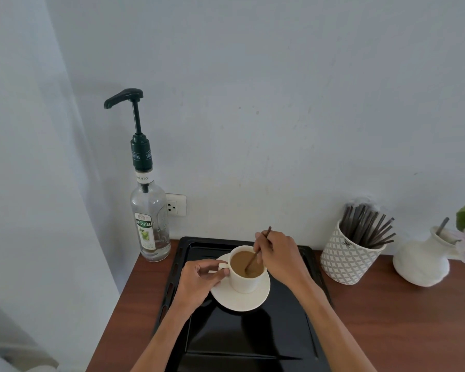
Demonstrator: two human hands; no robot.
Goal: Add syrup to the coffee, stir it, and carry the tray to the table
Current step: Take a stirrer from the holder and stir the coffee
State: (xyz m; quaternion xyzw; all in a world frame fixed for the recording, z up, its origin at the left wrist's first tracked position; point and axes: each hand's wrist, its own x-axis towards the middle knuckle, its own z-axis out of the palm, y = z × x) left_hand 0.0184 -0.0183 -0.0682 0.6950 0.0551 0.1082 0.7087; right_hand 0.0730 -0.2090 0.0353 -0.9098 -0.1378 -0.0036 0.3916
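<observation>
Stirring is in hand: the right hand (278,255) has its fingers pinched on the stir stick (255,257) dipped in the coffee cup (246,269), which sits on its saucer on the black tray (242,339). The left hand (202,280) has its fingers closed on the handle. Next, the stick likely comes out and both hands take the tray's edges.

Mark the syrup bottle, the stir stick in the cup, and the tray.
syrup bottle (151,224), head view, on the label.
stir stick (253,260), head view, shaft above the coffee.
tray (242,334), head view, bare black floor.
</observation>
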